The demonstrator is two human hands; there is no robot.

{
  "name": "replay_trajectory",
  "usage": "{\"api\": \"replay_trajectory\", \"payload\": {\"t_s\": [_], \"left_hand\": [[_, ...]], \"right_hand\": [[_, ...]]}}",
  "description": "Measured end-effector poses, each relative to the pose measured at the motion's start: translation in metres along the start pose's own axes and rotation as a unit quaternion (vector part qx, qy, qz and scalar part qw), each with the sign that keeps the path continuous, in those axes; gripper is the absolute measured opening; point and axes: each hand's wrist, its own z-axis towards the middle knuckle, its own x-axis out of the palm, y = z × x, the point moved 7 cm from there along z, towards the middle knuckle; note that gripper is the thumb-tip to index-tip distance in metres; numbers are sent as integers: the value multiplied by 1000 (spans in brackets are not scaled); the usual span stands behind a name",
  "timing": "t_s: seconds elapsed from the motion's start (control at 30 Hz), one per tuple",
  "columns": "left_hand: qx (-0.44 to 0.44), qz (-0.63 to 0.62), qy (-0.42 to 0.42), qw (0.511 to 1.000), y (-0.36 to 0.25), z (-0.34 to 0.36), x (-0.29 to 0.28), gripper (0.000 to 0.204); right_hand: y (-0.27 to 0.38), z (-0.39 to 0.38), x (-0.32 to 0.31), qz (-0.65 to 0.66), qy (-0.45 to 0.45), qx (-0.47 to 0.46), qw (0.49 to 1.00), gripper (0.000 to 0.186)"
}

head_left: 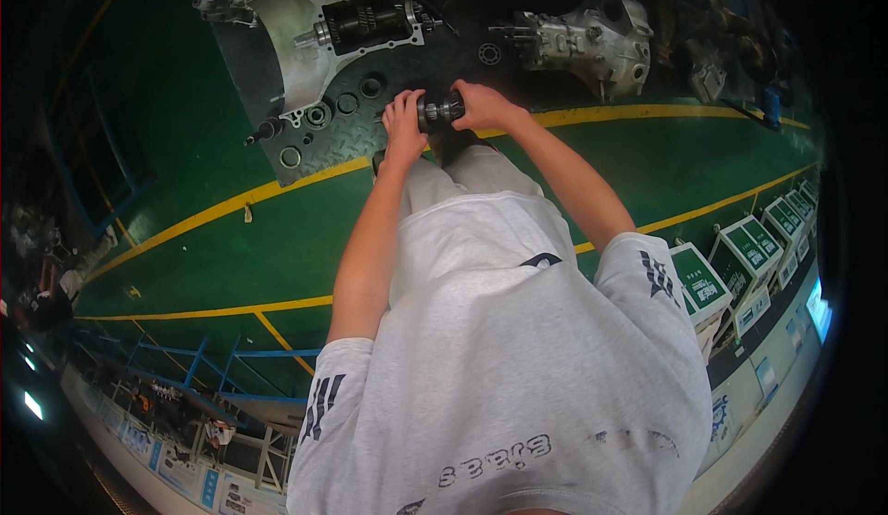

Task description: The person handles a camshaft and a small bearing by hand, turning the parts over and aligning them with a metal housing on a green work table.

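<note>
Close to the near edge of the metal plate, I hold a dark gear shaft (438, 111) level between my two hands. My left hand (403, 130) has its fingers wrapped over the shaft's left end. The right end is gripped by my right hand (483, 106), thumb and fingers around it. Just left of the shaft, a dark ring (372, 86) and a thinner ring (348, 103) lie on the plate, with a bearing (318, 116) beside them. My fingers cover parts of the shaft's ends.
An opened gearbox housing (296, 48) with gears inside lies beyond on the left; another metal housing (592, 48) sits on the right. Between them is a small bearing (489, 53). A short shaft (266, 131) and a ring (290, 157) lie near the plate's left corner.
</note>
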Motion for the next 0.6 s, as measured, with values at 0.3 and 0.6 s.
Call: {"api": "replay_trajectory", "payload": {"t_s": [0.3,0.6], "left_hand": [[9,-3,-3,1000,2,0,3,91],[19,-8,-22,1000,2,0,5,86]], "right_hand": [[-1,0,0,20,25,-34,999,70],[38,17,16,-185,-68,-112,974,38]]}}
